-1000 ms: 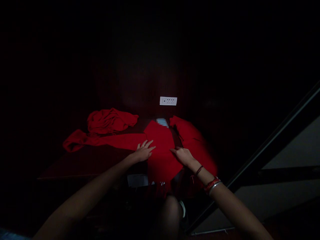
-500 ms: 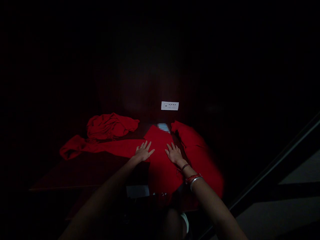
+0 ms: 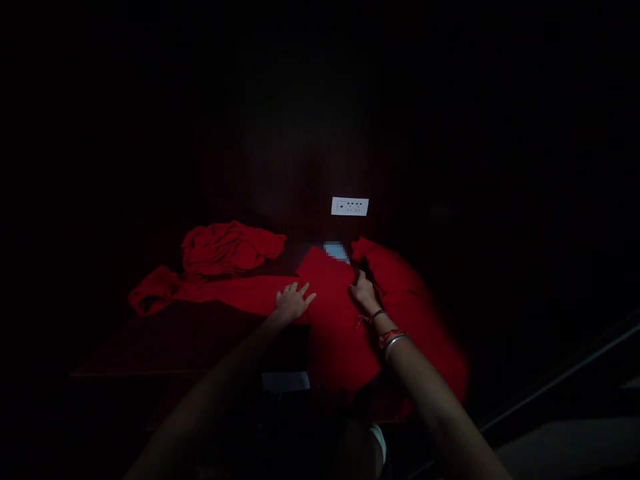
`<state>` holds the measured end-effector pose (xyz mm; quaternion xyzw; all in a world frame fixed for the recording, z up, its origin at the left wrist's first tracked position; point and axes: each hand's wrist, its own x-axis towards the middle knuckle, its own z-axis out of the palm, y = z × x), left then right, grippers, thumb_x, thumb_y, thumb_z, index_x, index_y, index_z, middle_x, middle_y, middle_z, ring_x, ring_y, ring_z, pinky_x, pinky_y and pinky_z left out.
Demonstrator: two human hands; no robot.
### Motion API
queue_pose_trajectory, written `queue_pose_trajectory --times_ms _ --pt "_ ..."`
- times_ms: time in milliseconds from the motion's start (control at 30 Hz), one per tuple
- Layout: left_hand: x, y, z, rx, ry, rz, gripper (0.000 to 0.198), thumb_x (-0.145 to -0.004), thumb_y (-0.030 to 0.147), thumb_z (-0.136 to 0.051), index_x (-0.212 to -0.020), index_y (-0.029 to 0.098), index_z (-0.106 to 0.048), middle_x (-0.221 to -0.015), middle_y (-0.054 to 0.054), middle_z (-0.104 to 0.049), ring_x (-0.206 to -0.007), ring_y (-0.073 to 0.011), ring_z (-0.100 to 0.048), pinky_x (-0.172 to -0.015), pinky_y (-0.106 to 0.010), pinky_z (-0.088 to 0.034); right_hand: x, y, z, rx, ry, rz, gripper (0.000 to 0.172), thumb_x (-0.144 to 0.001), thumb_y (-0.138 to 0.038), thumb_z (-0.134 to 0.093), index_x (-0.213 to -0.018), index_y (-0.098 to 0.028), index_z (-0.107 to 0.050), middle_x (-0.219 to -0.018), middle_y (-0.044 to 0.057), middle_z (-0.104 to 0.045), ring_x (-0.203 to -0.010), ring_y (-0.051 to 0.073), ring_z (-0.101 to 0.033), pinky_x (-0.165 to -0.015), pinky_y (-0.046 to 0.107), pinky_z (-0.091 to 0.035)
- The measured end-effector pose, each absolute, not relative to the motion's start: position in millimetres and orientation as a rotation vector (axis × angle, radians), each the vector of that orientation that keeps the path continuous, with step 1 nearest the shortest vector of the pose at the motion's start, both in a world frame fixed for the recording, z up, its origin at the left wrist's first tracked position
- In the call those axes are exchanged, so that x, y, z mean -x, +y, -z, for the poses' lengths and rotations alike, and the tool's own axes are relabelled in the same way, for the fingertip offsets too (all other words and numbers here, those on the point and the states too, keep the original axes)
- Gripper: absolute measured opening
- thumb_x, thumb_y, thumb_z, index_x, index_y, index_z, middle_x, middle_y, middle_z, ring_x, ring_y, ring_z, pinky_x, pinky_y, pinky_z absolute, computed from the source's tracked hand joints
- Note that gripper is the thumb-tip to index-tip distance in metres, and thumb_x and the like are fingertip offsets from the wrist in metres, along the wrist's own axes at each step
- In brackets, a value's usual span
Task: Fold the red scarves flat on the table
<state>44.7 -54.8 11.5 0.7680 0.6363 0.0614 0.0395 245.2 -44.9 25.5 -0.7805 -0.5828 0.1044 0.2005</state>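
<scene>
A red garment (image 3: 333,313) lies spread over a dark table (image 3: 175,340), its folded middle panel running toward me and hanging over the front edge. My left hand (image 3: 293,301) rests flat on the panel's left edge with fingers spread. My right hand (image 3: 363,291) sits at the panel's right edge near the collar, fingers curled onto the cloth. A sleeve (image 3: 200,293) stretches out to the left. Bangles and a thread band (image 3: 393,337) circle my right wrist.
A second crumpled red cloth (image 3: 227,245) lies at the back left of the table. A white socket plate (image 3: 350,206) is on the dark wall behind. A pale label or card (image 3: 286,381) shows below the table edge. The room is very dark.
My right hand moved up and right from lying flat on the panel to its right edge near the collar, fingers now curled. My left hand stayed almost still.
</scene>
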Motion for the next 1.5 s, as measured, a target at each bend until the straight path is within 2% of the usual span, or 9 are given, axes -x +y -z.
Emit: queue_pose_trajectory --times_ms 133,233,433,667,767,967,1133,1267,1500 --pt "-46 -50 -14 -2.428 2.088 -0.308 0.051 -0.08 0.054 -0.023 -0.124 0.03 -0.036 -0.121 -0.011 -0.041 -0.107 -0.0268 -0.04 -0.081 -0.041 -0.035 -255 -38 -26 1.869 -1.716 -0.183 0.05 -0.074 -0.016 -0.043 -0.122 -0.017 -0.03 -0.111 0.007 -0.051 -0.098 0.015 -0.049 -0.084 0.024 -0.037" --pt "-47 -43 -8 -2.429 2.161 -0.386 0.054 -0.08 0.054 -0.025 -0.125 0.026 -0.035 -0.121 -0.014 -0.041 -0.106 -0.0276 -0.04 -0.081 -0.039 -0.036 -252 -44 -24 1.835 -1.787 -0.003 0.044 -0.079 -0.014 -0.034 -0.123 -0.02 -0.03 -0.113 0.009 -0.046 -0.1 0.016 -0.047 -0.084 0.026 -0.036" --pt "-39 -47 5 -2.377 2.097 -0.315 0.058 -0.08 0.057 -0.021 -0.127 0.025 -0.031 -0.132 -0.012 -0.029 -0.119 -0.0298 -0.026 -0.091 -0.047 -0.024 -237 -52 -23 2.282 -1.796 -0.082 0.037 -0.087 -0.029 -0.018 -0.115 -0.027 -0.042 -0.105 0.011 -0.044 -0.085 0.02 -0.055 -0.069 0.032 -0.041" --pt "-17 -73 6 -2.464 1.985 -0.214 0.06 -0.076 0.058 -0.031 -0.127 0.028 -0.031 -0.136 -0.006 -0.023 -0.122 -0.0329 -0.017 -0.095 -0.051 -0.017 -224 -55 -38 2.354 -1.842 0.01 0.041 -0.087 -0.024 -0.016 -0.118 -0.018 -0.042 -0.113 0.018 -0.041 -0.1 0.025 -0.046 -0.079 0.037 -0.036" --pt "-18 -74 6 -2.469 2.02 -0.241 0.065 -0.076 0.058 -0.031 -0.128 0.02 -0.031 -0.135 -0.01 -0.024 -0.121 -0.0325 -0.02 -0.095 -0.049 -0.019 -207 -60 -48 2.048 -2.121 0.145 0.04 -0.086 -0.024 -0.02 -0.121 -0.019 -0.039 -0.127 0.015 -0.03 -0.113 0.026 -0.031 -0.089 0.041 -0.027" --pt "-7 -74 3 -2.391 2.126 -0.236 0.056 -0.081 0.048 -0.026 -0.129 0.019 -0.029 -0.136 -0.009 -0.021 -0.123 -0.0312 -0.017 -0.096 -0.051 -0.016 -180 -46 -49 1.189 -2.865 0.133 0.04 -0.086 -0.016 -0.024 -0.12 -0.031 -0.039 -0.13 0.001 -0.033 -0.12 0.017 -0.023 -0.091 0.04 -0.027" --pt "-1 -74 2 -2.255 2.093 -0.11 0.066 -0.076 0.06 -0.022 -0.131 0.024 -0.021 -0.138 -0.007 -0.015 -0.123 -0.0357 -0.01 -0.093 -0.056 -0.013 -178 -25 -52 1.088 -3.043 0.206 0.033 -0.085 -0.016 -0.031 -0.109 -0.029 -0.049 -0.126 0.0 -0.041 -0.121 0.018 -0.021 -0.09 0.048 -0.026" --pt "-6 -75 5 -2.19 2.096 -0.084 0.071 -0.073 0.064 -0.02 -0.131 0.024 -0.02 -0.139 -0.007 -0.011 -0.122 -0.039 -0.006 -0.091 -0.059 -0.012 -179 -20 -66 1.104 -3.075 0.309 0.032 -0.084 -0.014 -0.032 -0.106 -0.028 -0.051 -0.117 0.002 -0.049 -0.115 0.019 -0.03 -0.092 0.049 -0.022" --pt "-7 -81 7 -2.244 2.135 -0.163 0.074 -0.072 0.066 -0.022 -0.131 0.022 -0.024 -0.138 -0.009 -0.015 -0.122 -0.0397 -0.009 -0.092 -0.059 -0.011 -180 -19 -60 1.209 -2.905 0.345 0.033 -0.085 -0.022 -0.03 -0.112 -0.027 -0.048 -0.119 0.005 -0.045 -0.113 0.024 -0.028 -0.091 0.053 -0.021"
